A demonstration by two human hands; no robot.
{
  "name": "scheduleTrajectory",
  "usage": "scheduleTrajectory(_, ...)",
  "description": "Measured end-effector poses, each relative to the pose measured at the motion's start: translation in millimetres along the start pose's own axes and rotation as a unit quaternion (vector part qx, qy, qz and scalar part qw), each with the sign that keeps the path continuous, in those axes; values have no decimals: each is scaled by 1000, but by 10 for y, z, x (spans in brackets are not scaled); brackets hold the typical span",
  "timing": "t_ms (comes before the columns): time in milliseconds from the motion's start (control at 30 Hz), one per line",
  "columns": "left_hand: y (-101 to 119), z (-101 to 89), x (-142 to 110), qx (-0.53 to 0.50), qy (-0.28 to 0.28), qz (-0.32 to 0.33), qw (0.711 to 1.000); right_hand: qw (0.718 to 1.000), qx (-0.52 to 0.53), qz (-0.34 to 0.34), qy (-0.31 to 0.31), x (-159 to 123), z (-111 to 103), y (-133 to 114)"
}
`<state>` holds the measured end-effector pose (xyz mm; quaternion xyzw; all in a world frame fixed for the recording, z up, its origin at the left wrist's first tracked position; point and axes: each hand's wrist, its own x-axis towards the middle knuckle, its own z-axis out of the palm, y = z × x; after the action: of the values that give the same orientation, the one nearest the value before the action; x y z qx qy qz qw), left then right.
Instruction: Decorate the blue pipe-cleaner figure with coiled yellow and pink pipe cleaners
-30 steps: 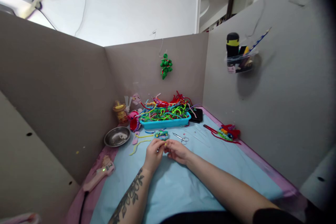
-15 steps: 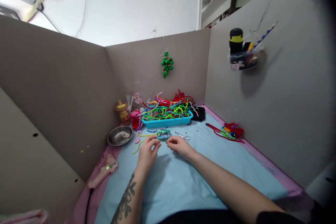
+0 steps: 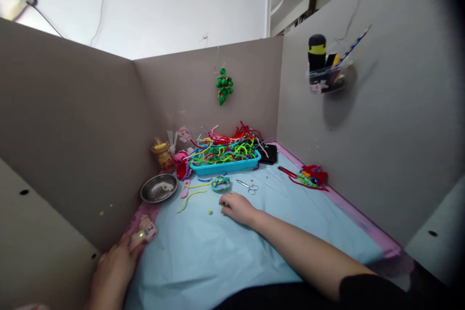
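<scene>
Looking through the head camera, the left hand (image 3: 116, 261) is over the back end of a pink glue gun (image 3: 146, 233), down at the left edge of the tabletop (image 3: 261, 256). Can't tell if those fingers are properly clamped on it, since the hand covers the grip. It looks like hard plastic, so probably stiff, not too heavy and a bit slick. Best hold is round the handle, well back from the tip; the green light (image 3: 141, 235) suggests it's powered, so the front end could be hot.

The right hand (image 3: 238, 207) rests near the middle, thumb and fingers together on what looks like a tiny yellow bit (image 3: 223, 207). Just left of it a small yellow ball (image 3: 209, 212) sits loose on the cloth (image 3: 203, 252). That'd be next to weightless and likely soft, easy to squash or send rolling, so a light fingertip pinch at the sides seems right. The fuzzy blue-green piece (image 3: 220, 184) behind looks squishy too, so best held by its outer edges.
</scene>
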<state>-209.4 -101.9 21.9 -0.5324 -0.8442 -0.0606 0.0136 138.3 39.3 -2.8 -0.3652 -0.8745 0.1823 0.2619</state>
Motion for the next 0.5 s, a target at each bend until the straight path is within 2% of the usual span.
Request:
scheduleTrajectory(67, 6, 13, 9, -7, -16, 2, 1000, 1000, 4, -5, -6, 18, 18, 28)
scheduleTrajectory(200, 55, 9, -18, -12, 13, -7, 1000, 998, 61, 9, 23, 4, -1, 90)
scheduleTrajectory(333, 103, -114, -69, -33, 91, -18, 995, 990, 116, 39, 76, -28, -66, 153)
scheduleTrajectory(400, 172, -218, -92, -104, 146, -26, 983, 986, 128, 50, 90, -37, -89, 151)
scheduleTrajectory(433, 231, -267, -103, -172, 162, -22, 971, 986, 131, 52, 92, -42, -99, 136)
scheduleTrajectory(467, 310, -310, -113, -260, 171, -17, 950, 986, 133, 51, 90, -48, -111, 111)
scheduleTrajectory(500, 408, -345, -120, -361, 169, -16, 917, 987, 132, 47, 83, -55, -128, 77)
